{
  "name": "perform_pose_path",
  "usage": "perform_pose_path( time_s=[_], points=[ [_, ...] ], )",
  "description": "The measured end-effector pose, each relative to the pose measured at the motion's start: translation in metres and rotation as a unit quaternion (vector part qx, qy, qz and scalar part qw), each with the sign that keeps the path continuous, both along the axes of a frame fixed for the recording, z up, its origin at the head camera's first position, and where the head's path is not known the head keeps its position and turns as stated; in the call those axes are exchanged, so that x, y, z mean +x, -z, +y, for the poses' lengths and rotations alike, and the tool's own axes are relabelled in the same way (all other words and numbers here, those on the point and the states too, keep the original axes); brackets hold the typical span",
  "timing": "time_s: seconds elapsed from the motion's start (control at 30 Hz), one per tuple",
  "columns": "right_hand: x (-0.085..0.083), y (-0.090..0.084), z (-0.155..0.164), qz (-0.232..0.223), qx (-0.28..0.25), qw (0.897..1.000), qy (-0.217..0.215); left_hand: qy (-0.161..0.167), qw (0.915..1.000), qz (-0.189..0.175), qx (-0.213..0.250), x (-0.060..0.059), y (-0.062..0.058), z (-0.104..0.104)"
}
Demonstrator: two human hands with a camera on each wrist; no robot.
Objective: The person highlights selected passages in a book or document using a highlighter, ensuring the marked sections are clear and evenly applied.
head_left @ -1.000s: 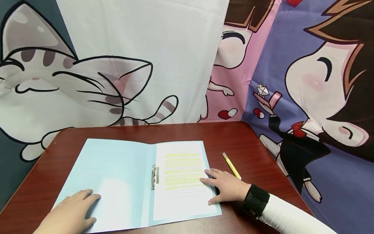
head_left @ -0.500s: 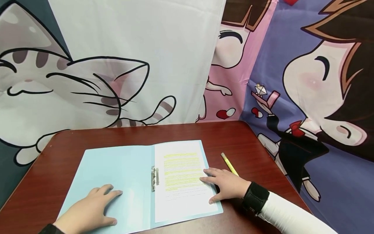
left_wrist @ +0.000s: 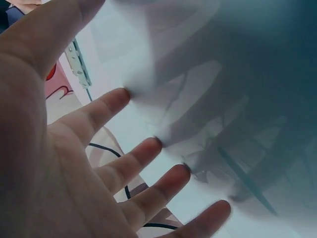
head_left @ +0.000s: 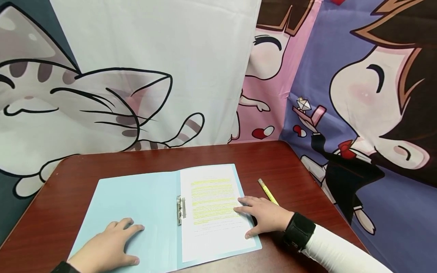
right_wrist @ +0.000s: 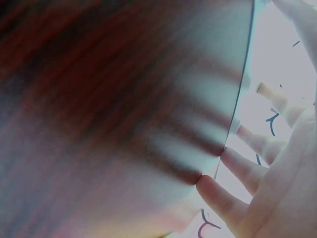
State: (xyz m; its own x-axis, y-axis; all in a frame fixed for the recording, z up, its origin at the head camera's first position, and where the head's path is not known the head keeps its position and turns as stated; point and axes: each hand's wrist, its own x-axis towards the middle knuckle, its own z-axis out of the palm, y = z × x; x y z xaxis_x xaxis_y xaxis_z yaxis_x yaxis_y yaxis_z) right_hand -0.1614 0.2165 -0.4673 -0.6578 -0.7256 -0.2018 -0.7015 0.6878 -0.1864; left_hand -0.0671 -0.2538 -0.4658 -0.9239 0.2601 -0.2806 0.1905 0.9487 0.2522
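Observation:
A light blue folder lies spread out on the dark red-brown table. My left hand rests on its bare left cover, fingers spread; in the left wrist view the fingertips touch the glossy surface. On the right side lies a white printed sheet with many lines highlighted yellow, beside the metal clip at the spine. My right hand lies with spread fingers over the right edge of sheet and folder. In the right wrist view its fingertips meet the folder's edge.
A yellow highlighter lies on the table just beyond the right hand, partly hidden by it. Behind the table hangs a printed cloth with a cartoon cat and figures. Black bands circle both wrists.
My left hand has slid right and inward across the left cover. The cover's far edge has come down lower in view. My right hand has stayed in place.

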Motion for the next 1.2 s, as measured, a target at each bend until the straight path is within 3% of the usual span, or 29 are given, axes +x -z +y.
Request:
perform_pose_path(
  time_s=[0.33,0.7,0.83,0.97,1.1,1.2],
  points=[
    [0.002,0.001,-0.001,0.001,0.002,1.000,0.008,0.019,0.9985,0.042,-0.031,-0.003,-0.011,0.012],
    [0.001,0.001,-0.001,0.016,-0.015,1.000,0.021,0.024,0.9873,0.147,-0.055,-0.009,-0.023,0.025],
    [-0.002,0.001,0.002,0.041,-0.036,0.998,0.042,0.028,0.9812,0.185,-0.048,-0.010,-0.025,0.030],
    [-0.007,-0.001,0.007,0.098,-0.075,0.989,0.084,0.037,0.9725,0.229,-0.022,-0.012,-0.028,0.035],
    [-0.012,-0.004,0.016,0.159,-0.101,0.971,0.149,0.044,0.9659,0.255,0.002,-0.013,-0.030,0.039],
    [-0.016,-0.007,0.024,0.176,-0.107,0.958,0.198,0.046,0.9642,0.261,0.011,-0.012,-0.032,0.042]
  ],
)
